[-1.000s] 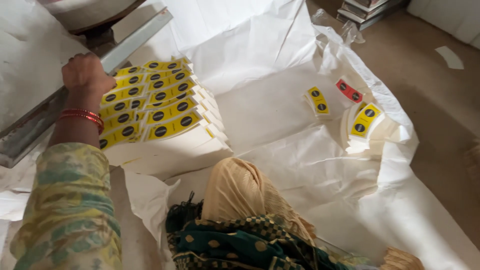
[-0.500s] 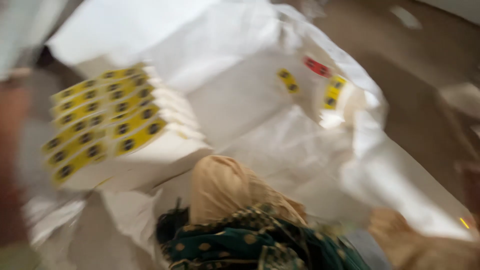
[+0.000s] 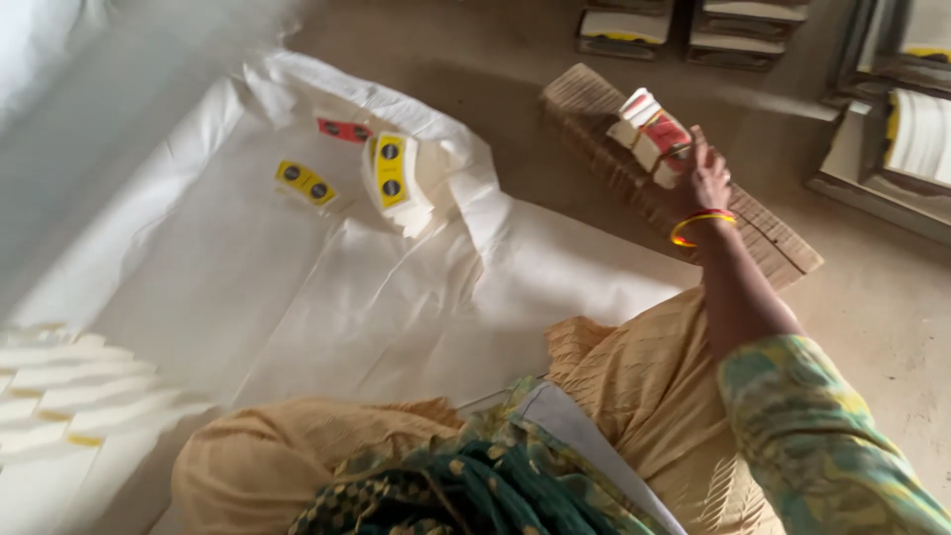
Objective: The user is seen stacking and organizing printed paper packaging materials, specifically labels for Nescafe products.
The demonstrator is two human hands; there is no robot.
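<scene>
One small bundle of white cards with red labels (image 3: 652, 134), clamped in the fingers of the right hand (image 3: 705, 178), raised just above a corrugated cardboard strip (image 3: 753, 223) on the floor. Held edge-up, probably to keep the stack squared. Left hand out of view. Across the white sheet (image 3: 297, 277): yellow-labelled stack (image 3: 391, 178), loose yellow label (image 3: 305, 184), red label (image 3: 344, 130). Trays of more cards (image 3: 693, 25) beyond; tan-clad knees (image 3: 634, 386) crowding the near side.

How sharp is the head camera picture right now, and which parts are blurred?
Head view: mostly soft; the white stacks at lower left are smeared by motion blur, the right hand holding a small bundle of cards is fairly clear; lighting is dim and even, without glare.
</scene>
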